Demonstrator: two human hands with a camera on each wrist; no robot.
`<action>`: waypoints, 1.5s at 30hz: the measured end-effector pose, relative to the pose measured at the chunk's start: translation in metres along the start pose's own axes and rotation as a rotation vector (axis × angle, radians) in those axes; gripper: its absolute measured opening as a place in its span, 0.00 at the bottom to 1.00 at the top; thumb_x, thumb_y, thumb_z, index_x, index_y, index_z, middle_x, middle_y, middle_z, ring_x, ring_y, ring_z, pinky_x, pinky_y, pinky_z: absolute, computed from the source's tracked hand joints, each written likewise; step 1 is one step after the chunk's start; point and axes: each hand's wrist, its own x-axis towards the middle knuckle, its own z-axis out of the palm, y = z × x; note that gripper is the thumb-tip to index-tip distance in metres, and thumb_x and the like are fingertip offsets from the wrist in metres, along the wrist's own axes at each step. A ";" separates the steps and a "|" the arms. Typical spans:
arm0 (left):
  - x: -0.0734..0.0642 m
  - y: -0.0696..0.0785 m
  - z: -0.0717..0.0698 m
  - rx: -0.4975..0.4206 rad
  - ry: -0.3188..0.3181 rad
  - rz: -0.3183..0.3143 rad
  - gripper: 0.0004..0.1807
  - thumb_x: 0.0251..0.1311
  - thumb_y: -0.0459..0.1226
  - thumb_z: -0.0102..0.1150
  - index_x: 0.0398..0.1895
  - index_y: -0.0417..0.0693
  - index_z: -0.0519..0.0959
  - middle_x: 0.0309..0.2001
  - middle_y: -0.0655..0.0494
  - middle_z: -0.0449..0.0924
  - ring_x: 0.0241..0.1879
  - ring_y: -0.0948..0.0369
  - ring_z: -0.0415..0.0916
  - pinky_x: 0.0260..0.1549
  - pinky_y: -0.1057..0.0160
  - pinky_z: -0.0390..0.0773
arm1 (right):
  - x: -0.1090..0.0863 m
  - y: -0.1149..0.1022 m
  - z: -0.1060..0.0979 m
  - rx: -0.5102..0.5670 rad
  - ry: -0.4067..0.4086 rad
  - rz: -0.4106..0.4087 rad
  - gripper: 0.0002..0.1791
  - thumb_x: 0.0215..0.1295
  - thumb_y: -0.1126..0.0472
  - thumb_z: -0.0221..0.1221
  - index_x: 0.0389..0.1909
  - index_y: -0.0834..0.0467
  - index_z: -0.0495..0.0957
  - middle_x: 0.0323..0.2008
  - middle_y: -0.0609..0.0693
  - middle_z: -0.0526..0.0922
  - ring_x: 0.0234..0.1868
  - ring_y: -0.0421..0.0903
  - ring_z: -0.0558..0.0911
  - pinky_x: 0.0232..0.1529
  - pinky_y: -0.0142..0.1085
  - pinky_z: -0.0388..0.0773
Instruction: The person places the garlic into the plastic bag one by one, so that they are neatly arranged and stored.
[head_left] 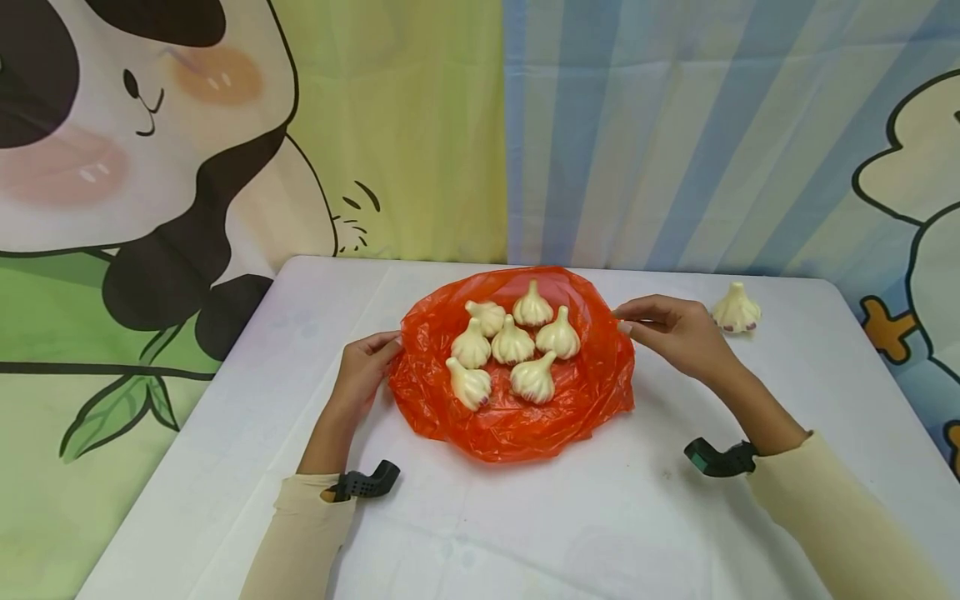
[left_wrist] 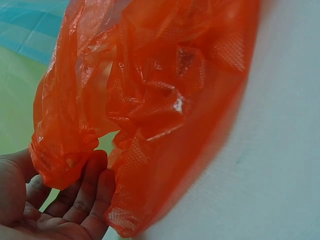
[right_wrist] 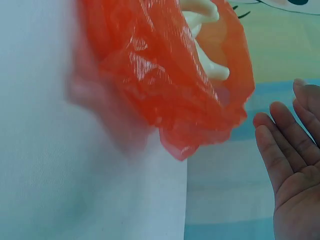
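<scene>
A red plastic bag [head_left: 517,433] lies spread open on the white table, its crinkled rim turned outward. Several garlic bulbs [head_left: 513,343] sit grouped inside it. At the bag's left side my left hand [head_left: 362,371] pinches the rim; in the left wrist view a fold of the red film [left_wrist: 65,165] is between its thumb and fingers. My right hand [head_left: 675,333] is beside the bag's right rim. The right wrist view shows that hand [right_wrist: 295,155] with fingers fairly straight and a small gap to the film. Pale garlic stems [right_wrist: 212,67] show over the rim there.
One more garlic bulb [head_left: 737,310] stands alone at the table's back right, beyond my right hand. The white table [head_left: 480,533] ends at a curtain [head_left: 645,150] printed with cartoon figures. Dark devices [head_left: 367,482] are strapped on both wrists.
</scene>
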 end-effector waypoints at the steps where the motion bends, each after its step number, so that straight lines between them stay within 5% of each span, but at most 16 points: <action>1: 0.000 0.000 0.000 0.003 -0.001 0.003 0.18 0.67 0.38 0.57 0.54 0.35 0.79 0.46 0.49 0.79 0.40 0.61 0.77 0.40 0.69 0.80 | -0.001 0.002 -0.002 -0.006 0.019 -0.002 0.12 0.65 0.63 0.63 0.48 0.61 0.82 0.46 0.55 0.83 0.43 0.36 0.82 0.41 0.25 0.78; 17: 0.001 -0.002 0.000 0.007 0.002 0.006 0.17 0.67 0.38 0.57 0.54 0.35 0.79 0.43 0.52 0.80 0.39 0.62 0.76 0.38 0.70 0.79 | -0.020 0.044 -0.040 -0.082 0.275 0.078 0.15 0.65 0.60 0.63 0.50 0.60 0.82 0.46 0.51 0.84 0.44 0.29 0.79 0.43 0.18 0.73; 28: 0.000 -0.001 0.000 -0.001 0.000 -0.002 0.17 0.67 0.38 0.57 0.54 0.36 0.79 0.46 0.50 0.79 0.41 0.62 0.77 0.40 0.69 0.79 | -0.033 0.068 -0.070 -0.118 0.338 0.264 0.22 0.65 0.49 0.62 0.52 0.60 0.81 0.42 0.30 0.80 0.43 0.25 0.76 0.37 0.15 0.72; 36: 0.001 -0.001 -0.001 -0.001 0.002 -0.001 0.18 0.67 0.38 0.58 0.54 0.35 0.78 0.43 0.53 0.79 0.39 0.63 0.77 0.39 0.70 0.79 | -0.034 0.083 -0.101 -0.175 0.380 0.458 0.30 0.64 0.40 0.59 0.56 0.59 0.78 0.46 0.39 0.77 0.44 0.32 0.71 0.34 0.16 0.69; 45: 0.002 -0.001 -0.001 -0.005 -0.005 0.002 0.18 0.67 0.39 0.58 0.54 0.35 0.78 0.45 0.51 0.79 0.41 0.62 0.77 0.41 0.69 0.79 | -0.042 0.113 -0.114 -0.220 0.389 0.635 0.40 0.63 0.32 0.53 0.65 0.57 0.71 0.48 0.43 0.75 0.49 0.41 0.70 0.40 0.29 0.72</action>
